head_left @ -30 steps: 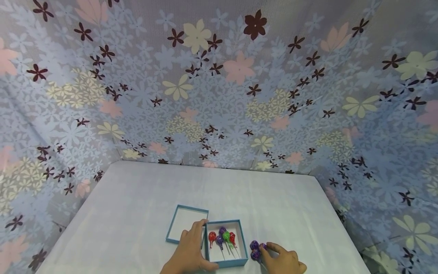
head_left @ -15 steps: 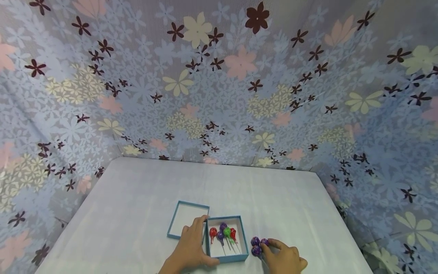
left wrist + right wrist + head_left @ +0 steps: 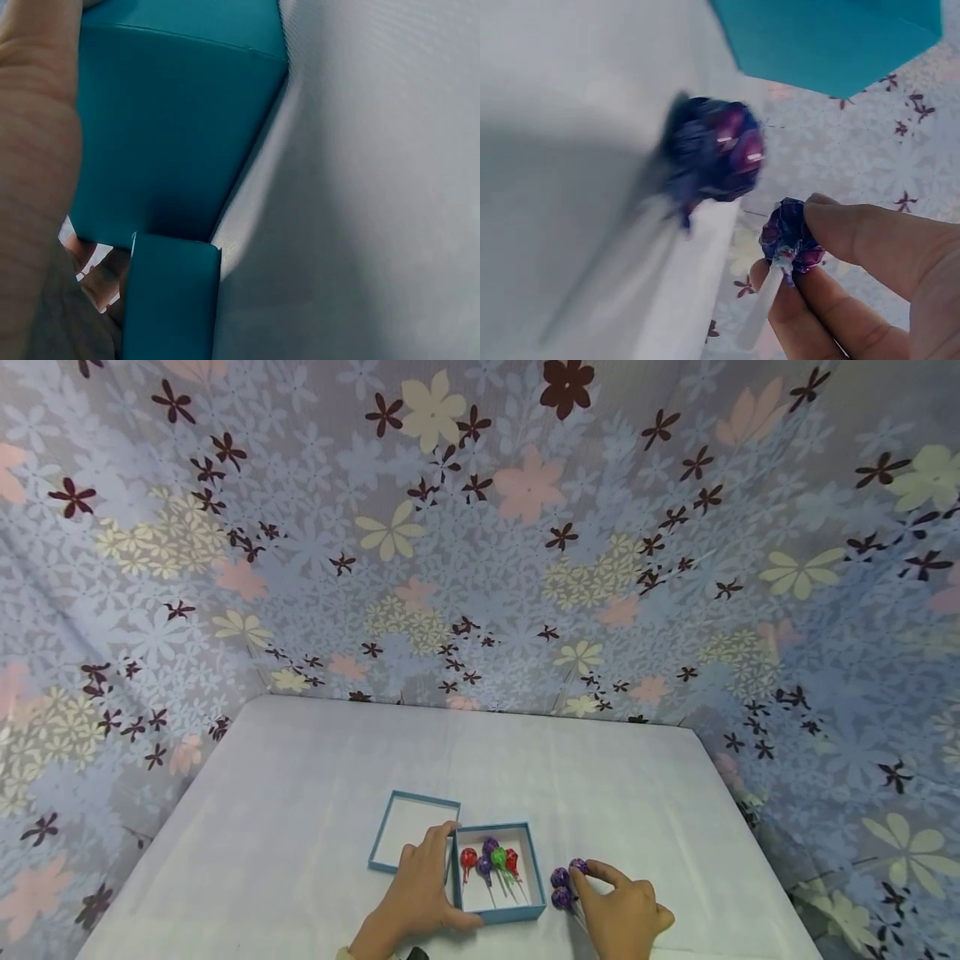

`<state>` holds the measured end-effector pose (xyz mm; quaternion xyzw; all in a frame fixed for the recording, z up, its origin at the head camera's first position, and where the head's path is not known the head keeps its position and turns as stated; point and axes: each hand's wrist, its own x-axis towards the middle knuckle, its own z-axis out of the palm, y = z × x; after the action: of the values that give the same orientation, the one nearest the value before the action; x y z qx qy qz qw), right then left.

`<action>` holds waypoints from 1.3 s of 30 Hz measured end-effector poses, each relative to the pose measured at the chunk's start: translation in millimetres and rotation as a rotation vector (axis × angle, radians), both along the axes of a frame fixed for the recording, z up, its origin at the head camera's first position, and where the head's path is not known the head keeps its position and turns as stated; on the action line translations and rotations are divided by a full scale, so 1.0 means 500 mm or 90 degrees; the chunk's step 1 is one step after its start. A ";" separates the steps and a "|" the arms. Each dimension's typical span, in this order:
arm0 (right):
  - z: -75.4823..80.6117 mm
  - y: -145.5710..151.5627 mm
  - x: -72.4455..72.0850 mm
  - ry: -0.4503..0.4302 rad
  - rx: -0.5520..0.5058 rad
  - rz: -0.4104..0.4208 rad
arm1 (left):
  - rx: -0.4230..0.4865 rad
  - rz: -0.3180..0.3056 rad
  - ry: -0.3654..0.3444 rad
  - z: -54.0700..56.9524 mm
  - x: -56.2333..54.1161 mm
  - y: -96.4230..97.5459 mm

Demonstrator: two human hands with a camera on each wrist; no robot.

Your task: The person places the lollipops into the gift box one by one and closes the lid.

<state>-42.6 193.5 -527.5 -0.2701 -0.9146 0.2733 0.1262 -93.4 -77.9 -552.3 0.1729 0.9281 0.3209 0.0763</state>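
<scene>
A square blue box [image 3: 517, 914] with a white inside holds several wrapped lollipops: red [image 3: 468, 858], purple [image 3: 483, 865] and green [image 3: 500, 858]. My left hand [image 3: 420, 889] grips its left side, thumb at the front wall and fingertips at the far left corner. In the left wrist view the blue box wall [image 3: 172, 127] fills the upper part. Right of the box, my right hand [image 3: 626, 914] pinches a purple lollipop [image 3: 784, 232] by its head, between thumb and fingers. Two more purple lollipops, one behind [image 3: 559, 877] and one in front [image 3: 562, 898], lie beside that hand.
The box's lid [image 3: 412, 827], white inside with a blue rim, lies behind and left of the box, partly hidden by my left hand. A white cloth [image 3: 315, 777] covers the table. Flower-patterned fabric [image 3: 480, 568] hangs around the back and sides.
My right hand has raised or shifted its purple lollipop slightly away from the other two. The left hand keeps its place on the box. The whole head view has shifted a little upward.
</scene>
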 end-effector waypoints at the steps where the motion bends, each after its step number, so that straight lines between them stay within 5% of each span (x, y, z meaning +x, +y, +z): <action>1: 0.004 -0.003 -0.004 0.015 0.000 -0.004 | -0.001 0.001 -0.002 0.001 -0.003 0.000; 11: 0.043 -0.048 -0.017 0.082 -0.016 0.012 | -0.001 0.004 -0.040 0.002 -0.003 0.000; 18: 0.062 -0.097 -0.023 0.174 -0.031 0.031 | 0.002 0.002 -0.005 -0.003 -0.004 -0.004; 39: 0.010 -0.207 -0.034 0.241 -0.016 0.134 | -0.008 -0.018 0.073 -0.008 -0.002 -0.006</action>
<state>-59.5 90.1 -522.4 -0.1182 -0.8942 0.3424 0.2630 -94.3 -80.9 -556.6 0.2034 0.9305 0.3034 0.0286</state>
